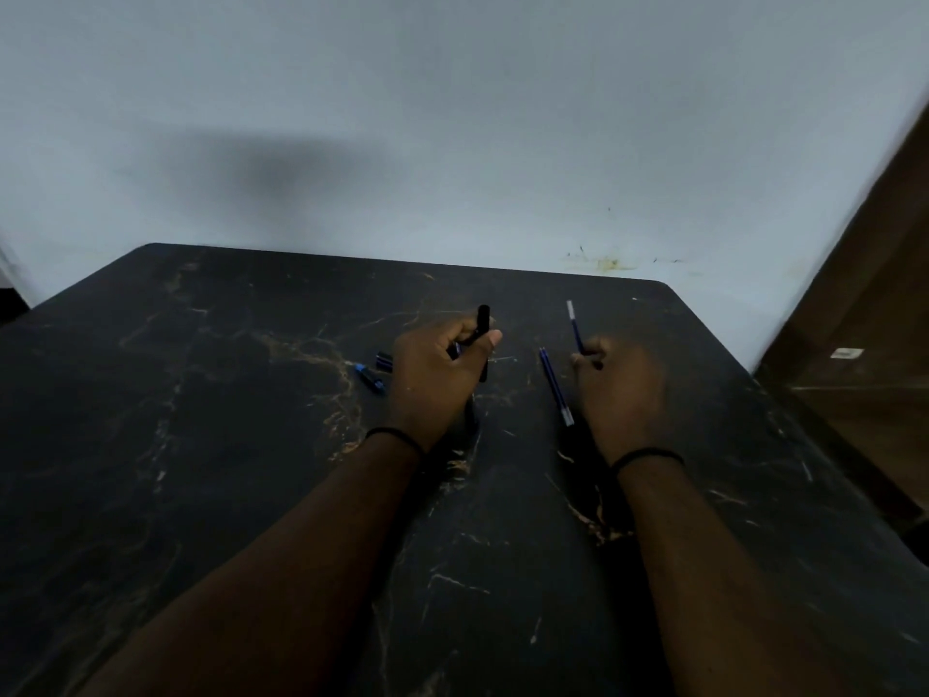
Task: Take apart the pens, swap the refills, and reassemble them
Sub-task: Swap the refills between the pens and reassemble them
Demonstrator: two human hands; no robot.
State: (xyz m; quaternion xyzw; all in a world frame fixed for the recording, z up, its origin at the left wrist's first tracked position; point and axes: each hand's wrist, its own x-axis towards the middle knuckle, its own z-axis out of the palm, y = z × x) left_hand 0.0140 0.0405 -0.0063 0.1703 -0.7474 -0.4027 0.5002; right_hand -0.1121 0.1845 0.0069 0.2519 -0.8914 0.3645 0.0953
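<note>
- Two forearms come in from the near edge, one dark band on each wrist: left wristband point(394, 437), right wristband point(648, 456).
- Black marbled table point(201, 495) carries everything; the near half shows only the arms over bare top.
- Count: 2 refills, 1 black barrel, 2 small loose pen parts. Blur is heavy, so finer parts can't be told.
- Loose refill point(556, 387) lies flat on the table between the hands, just beside the right hand, clear end toward the near edge, blue end pointing away.
- Left hand point(435, 377) has fingers and thumb curled round the black pen barrel point(483, 339); the barrel stands roughly upright and its top sticks out above the fist.
- Right hand point(621, 389) pinches the second refill point(574, 327) at its lower end; the refill points up and away, pale tip on top.
- Hands are apart; barrel and held refill do not touch.
- Left of the left hand, on the table: a blue-tipped piece point(370, 377) and a short dark cap-like piece point(383, 361), close together, near the knuckles.
- Far table edge butts against the pale wall point(452, 118); the far right corner is rounded.
- Brown wooden panel point(864, 319) stands just off the table's right edge.
- Bare tabletop stretches wide on the left side.
</note>
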